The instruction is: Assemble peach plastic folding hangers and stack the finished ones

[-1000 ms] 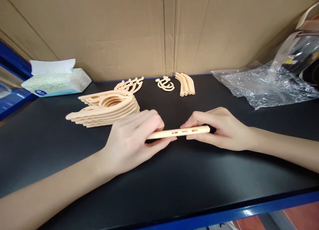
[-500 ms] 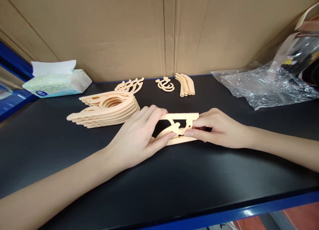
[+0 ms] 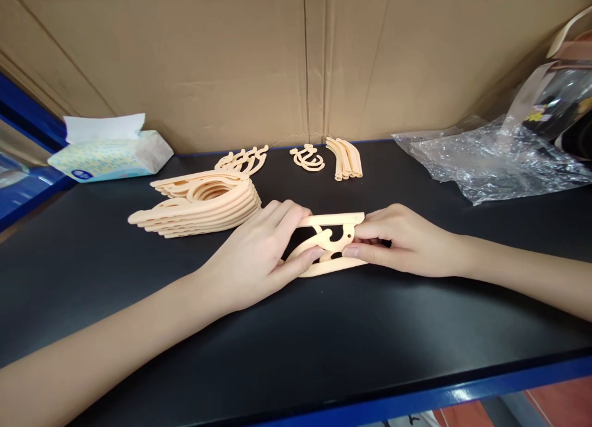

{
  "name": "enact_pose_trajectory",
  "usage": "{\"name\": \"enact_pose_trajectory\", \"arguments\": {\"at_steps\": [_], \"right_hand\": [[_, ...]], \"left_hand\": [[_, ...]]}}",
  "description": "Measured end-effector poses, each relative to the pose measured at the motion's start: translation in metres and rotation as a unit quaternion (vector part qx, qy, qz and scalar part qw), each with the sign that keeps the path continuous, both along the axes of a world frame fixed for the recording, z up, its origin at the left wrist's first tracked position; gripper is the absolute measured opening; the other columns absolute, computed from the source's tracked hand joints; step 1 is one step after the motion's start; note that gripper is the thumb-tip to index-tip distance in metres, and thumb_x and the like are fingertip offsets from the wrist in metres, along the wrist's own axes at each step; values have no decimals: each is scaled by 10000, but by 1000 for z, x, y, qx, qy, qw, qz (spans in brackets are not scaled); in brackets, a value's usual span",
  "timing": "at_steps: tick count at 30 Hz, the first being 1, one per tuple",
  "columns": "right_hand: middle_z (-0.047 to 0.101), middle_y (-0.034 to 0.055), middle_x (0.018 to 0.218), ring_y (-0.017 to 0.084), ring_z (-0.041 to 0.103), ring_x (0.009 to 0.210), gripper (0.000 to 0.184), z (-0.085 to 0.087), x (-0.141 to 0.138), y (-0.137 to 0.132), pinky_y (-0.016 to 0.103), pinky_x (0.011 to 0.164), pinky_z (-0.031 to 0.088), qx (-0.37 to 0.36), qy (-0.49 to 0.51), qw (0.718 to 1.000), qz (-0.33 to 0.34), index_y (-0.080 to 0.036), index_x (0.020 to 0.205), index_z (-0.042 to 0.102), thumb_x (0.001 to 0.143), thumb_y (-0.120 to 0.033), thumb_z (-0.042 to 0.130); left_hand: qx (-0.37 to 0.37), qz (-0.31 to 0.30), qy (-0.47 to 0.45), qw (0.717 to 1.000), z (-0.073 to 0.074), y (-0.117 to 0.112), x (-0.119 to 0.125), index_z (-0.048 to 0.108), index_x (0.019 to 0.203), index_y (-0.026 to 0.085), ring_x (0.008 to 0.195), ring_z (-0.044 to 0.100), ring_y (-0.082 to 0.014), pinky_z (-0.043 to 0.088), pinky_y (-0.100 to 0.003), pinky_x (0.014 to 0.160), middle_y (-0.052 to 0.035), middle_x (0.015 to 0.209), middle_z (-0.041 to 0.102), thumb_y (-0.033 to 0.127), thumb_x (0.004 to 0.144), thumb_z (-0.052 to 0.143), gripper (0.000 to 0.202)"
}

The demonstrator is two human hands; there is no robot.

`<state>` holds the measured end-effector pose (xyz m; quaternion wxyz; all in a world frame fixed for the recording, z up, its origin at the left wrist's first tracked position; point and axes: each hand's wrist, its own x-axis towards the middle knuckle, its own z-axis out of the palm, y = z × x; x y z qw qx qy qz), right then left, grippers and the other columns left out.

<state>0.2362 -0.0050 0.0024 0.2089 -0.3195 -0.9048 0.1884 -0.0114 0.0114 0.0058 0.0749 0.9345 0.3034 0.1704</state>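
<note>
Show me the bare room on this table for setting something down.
The front tabletop is bare between the blue edge and the left hand and right hand, which hold a cream frame; so is the gap between curved strips and clear plastic. Crowded: back left, with tissue pack, cream stack and hooks close together.

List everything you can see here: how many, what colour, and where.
Hanger part: 1, cream, front centre
Stack: 1, layered, cream, left of centre
Left hooks: several, cream, behind stack
Right hooks: several, cream, back centre
Bars: several, cream, beside right hooks
Tissue pack: 1, blue and yellow, back left
Plastic: 1, clear, back right
Strapped container: 1, clear, right edge, cut off
Table: 1, black, blue-edged, under the parts
Cardboard: count unclear, brown, behind table
Rack: 1, blue, left edge
Floor: 1, red, bottom right
Left hand: 1, bare, on hanger part
Right hand: 1, bare, on hanger part
Forearms: 2, bare, front
</note>
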Motion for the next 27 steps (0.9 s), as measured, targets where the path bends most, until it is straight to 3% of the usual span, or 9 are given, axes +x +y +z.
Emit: {"name": "enact_pose_trajectory", "arguments": {"at_steps": [15,22,27], "right_hand": [[406,-49,560,57,384,491,427,-2,1,1,215,500,273,55,3,998,20,-155,667,562,1016,-376,453],[379,-55,545,59,367,484,441,-2,2,1,220,493,266,46,8,999,3,-167,617,508,1012,-357,459],[500,-65,592,64,441,494,244,-1,2,0,193,513,335,0,46,999,-28,-183,973,645,998,-373,493]], "left_hand": [[-9,-9,16,1000,3,-1,1,483,1165,160,945,547,-226,441,-370,825,-79,1129,599,450,1019,407,334],[-10,-12,10,1000,2,0,0,490,1146,160,939,540,-219,432,-365,817,-71,1113,593,448,1020,405,326],[-41,21,6,999,1,1,-1,511,1093,157,919,548,-241,441,-384,766,-91,1064,591,550,996,387,424]]}}
